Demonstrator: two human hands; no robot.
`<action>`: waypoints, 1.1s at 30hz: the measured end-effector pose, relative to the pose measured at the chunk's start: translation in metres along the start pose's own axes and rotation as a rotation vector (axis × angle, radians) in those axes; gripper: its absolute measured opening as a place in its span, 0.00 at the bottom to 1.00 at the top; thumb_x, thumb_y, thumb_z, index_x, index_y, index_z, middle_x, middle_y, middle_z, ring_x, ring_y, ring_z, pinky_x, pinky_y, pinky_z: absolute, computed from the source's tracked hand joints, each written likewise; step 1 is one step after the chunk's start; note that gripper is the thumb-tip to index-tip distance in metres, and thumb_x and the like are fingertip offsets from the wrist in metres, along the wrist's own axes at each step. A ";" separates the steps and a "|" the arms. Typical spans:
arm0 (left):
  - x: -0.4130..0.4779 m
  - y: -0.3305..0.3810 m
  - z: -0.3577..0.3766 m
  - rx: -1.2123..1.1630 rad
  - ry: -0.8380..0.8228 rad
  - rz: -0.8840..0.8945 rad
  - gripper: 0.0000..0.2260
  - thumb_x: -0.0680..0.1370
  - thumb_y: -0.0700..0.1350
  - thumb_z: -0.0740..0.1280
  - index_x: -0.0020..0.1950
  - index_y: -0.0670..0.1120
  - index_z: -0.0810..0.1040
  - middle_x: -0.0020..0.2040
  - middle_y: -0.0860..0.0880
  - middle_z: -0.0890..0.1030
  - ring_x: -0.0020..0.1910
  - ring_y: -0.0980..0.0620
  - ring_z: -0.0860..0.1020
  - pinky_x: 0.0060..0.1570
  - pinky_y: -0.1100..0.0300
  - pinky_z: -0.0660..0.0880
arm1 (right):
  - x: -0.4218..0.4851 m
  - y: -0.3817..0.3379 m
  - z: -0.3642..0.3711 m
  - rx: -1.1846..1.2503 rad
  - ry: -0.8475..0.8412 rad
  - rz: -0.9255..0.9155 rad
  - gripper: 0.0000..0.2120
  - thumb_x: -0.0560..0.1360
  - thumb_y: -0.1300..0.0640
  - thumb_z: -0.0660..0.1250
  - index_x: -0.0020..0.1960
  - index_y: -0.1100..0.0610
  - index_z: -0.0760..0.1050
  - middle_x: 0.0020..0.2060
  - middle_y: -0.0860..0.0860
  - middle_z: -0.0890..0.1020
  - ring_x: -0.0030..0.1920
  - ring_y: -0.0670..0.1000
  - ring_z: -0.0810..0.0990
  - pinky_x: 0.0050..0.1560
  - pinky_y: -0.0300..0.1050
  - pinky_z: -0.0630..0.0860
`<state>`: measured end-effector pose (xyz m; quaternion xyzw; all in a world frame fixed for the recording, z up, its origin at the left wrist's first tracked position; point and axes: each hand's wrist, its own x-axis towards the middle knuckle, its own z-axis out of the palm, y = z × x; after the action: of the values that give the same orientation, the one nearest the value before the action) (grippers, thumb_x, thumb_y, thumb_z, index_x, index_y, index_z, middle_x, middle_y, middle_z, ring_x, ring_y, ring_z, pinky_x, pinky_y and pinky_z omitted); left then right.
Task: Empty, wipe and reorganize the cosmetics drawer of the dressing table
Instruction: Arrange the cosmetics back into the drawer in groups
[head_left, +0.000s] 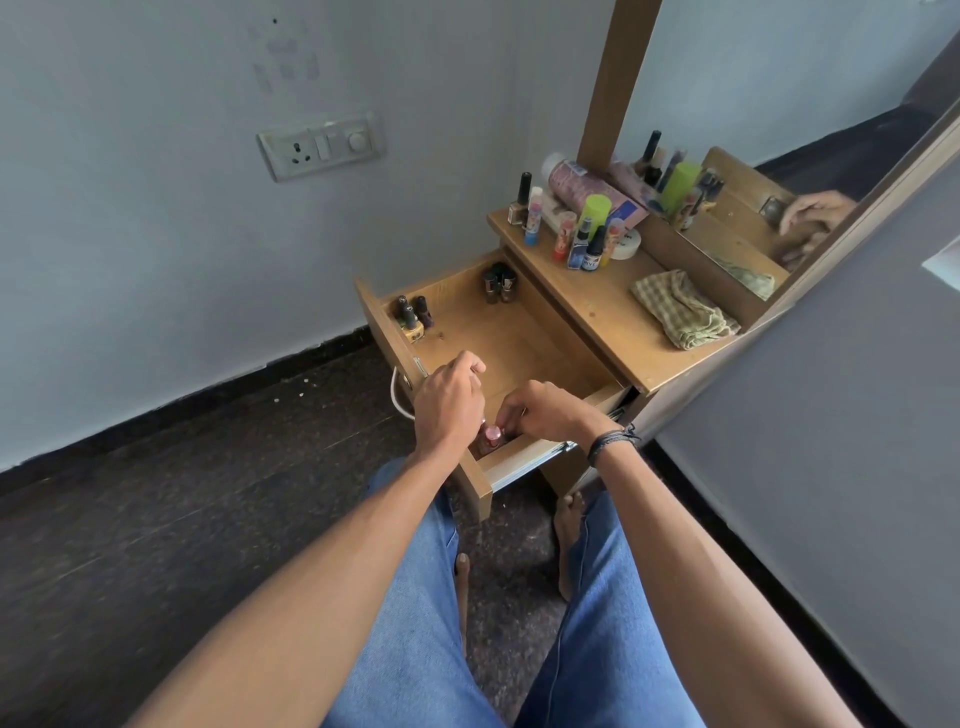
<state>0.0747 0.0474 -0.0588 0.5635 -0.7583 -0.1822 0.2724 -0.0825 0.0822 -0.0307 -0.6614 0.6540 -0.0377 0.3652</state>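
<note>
The wooden drawer (524, 343) of the dressing table stands pulled out. Both my hands reach into its near corner. My left hand (449, 397) and my right hand (545, 410) have curled fingers around small pink bottles (491, 435) standing there. Nail polish bottles (413, 319) stand in the far left corner and darker bottles (498, 283) in the far right corner. On the table top (613, 312) stand several cosmetics bottles (582, 228) and a folded checked cloth (685, 309).
A mirror (779, 130) in a wooden frame rises behind the table top and reflects the bottles and a hand. A wall with a switch plate (322, 145) is on the left. Dark floor (182, 493) lies below; my knees in jeans and bare feet are under the drawer.
</note>
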 end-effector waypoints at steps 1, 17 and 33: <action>0.000 0.000 0.000 0.006 -0.002 -0.001 0.09 0.80 0.36 0.63 0.55 0.47 0.78 0.48 0.49 0.85 0.47 0.50 0.81 0.42 0.57 0.71 | 0.000 0.000 0.000 0.005 0.001 -0.001 0.16 0.74 0.70 0.63 0.50 0.54 0.84 0.44 0.48 0.86 0.49 0.49 0.84 0.56 0.48 0.81; -0.001 -0.003 0.003 0.042 -0.033 0.022 0.11 0.78 0.36 0.66 0.56 0.50 0.79 0.45 0.52 0.85 0.42 0.55 0.79 0.44 0.59 0.76 | 0.028 0.007 -0.129 0.209 1.106 0.232 0.16 0.76 0.52 0.69 0.62 0.54 0.76 0.57 0.53 0.81 0.54 0.56 0.81 0.49 0.49 0.75; -0.001 -0.002 0.001 0.035 -0.041 0.007 0.11 0.79 0.38 0.64 0.57 0.51 0.78 0.46 0.53 0.84 0.44 0.54 0.80 0.47 0.55 0.78 | 0.061 0.005 -0.151 0.098 1.050 0.313 0.12 0.74 0.51 0.64 0.56 0.51 0.78 0.56 0.54 0.81 0.54 0.64 0.79 0.50 0.52 0.74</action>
<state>0.0757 0.0479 -0.0612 0.5618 -0.7687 -0.1794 0.2475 -0.1576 -0.0374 0.0510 -0.4306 0.8365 -0.3382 0.0215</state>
